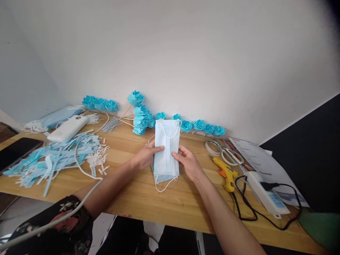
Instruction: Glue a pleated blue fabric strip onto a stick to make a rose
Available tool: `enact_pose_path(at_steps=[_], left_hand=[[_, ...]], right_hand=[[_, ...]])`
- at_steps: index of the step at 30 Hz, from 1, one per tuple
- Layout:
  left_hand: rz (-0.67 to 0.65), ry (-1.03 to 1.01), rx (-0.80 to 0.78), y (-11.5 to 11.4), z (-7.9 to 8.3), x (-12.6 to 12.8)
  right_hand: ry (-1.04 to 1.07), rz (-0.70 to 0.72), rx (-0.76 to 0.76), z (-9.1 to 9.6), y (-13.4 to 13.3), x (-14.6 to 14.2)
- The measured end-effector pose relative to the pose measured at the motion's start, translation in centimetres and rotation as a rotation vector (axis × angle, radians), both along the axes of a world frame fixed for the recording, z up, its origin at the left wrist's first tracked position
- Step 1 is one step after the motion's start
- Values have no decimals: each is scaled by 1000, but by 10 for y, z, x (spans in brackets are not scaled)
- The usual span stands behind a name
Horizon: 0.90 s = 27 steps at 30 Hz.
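Note:
A light blue face mask (pixel 166 148) is held upright over the middle of the wooden table, its white ear loops hanging at the top and bottom. I cannot tell whether it is one mask or several together. My left hand (pixel 147 154) grips its left edge, thumb on the front and fingers behind. On the right edge my right hand (pixel 187 161) pinches it the same way. Just behind stand and lie blue paper-like roses (pixel 142 118), some on thin sticks.
Blue and white strips (pixel 61 156) lie in a heap at left, beside a white power bank (pixel 69 128), a phone (pixel 18 150) and stacked masks (pixel 58 117). At right are a yellow glue gun (pixel 225 171), scissors (pixel 232 156), tape (pixel 213 147) and a power strip (pixel 267 194).

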<state>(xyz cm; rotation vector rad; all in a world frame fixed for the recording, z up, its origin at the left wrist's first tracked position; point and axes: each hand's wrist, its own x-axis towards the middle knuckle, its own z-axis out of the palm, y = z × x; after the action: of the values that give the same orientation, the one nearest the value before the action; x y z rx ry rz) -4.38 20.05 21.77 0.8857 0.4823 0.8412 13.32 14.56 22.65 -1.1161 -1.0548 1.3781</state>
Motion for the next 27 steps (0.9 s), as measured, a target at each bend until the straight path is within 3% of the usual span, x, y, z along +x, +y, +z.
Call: enact_pose_path(at_steps=[4, 9, 14, 23, 27], left_hand=[[79, 115, 138, 0, -7, -1], [83, 307, 370, -3, -4, -4], [41, 408, 541, -10, 4, -6], [-14, 391, 596, -15, 13, -8], [-66, 363, 540, -15, 15, -12]], right_hand=[[-6, -48, 99, 5, 2, 5], [-8, -152, 297, 20, -2, 15], [-91, -107, 402, 34, -11, 21], [-253, -166, 385, 55, -13, 23], [-488, -102, 507, 69, -13, 28]])
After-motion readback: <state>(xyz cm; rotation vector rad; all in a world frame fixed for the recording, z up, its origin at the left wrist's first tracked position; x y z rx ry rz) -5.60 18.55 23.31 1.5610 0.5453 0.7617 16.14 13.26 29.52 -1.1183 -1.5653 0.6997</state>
